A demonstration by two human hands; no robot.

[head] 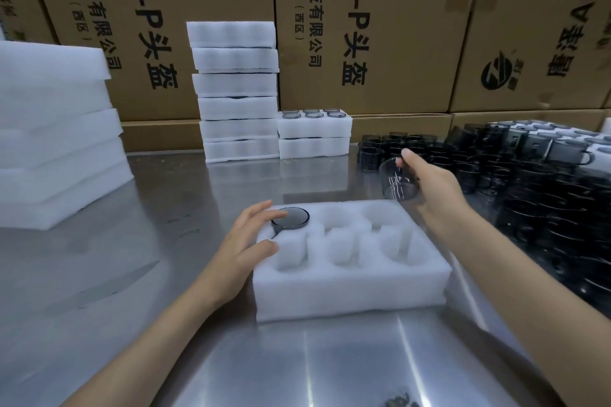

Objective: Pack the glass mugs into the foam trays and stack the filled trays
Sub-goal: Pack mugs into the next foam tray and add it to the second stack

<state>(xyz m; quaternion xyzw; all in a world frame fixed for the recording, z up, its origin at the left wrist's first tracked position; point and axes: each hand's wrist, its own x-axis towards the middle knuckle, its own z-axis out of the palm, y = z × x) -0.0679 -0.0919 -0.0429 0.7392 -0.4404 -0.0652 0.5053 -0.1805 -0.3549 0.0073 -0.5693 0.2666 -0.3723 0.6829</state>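
Your right hand [426,182] grips a glass mug [396,180]; empty foam tray [347,287] pockets lie at seven o'clock; your open left hand [251,238] touches the seated mug [291,217].

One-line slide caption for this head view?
Left hand seats a mug in the foam tray; right hand brings another mug.

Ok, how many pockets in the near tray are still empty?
5. The foam tray has six pockets; only the far-left holds a mug. Far middle, far right and all three near ones are empty.
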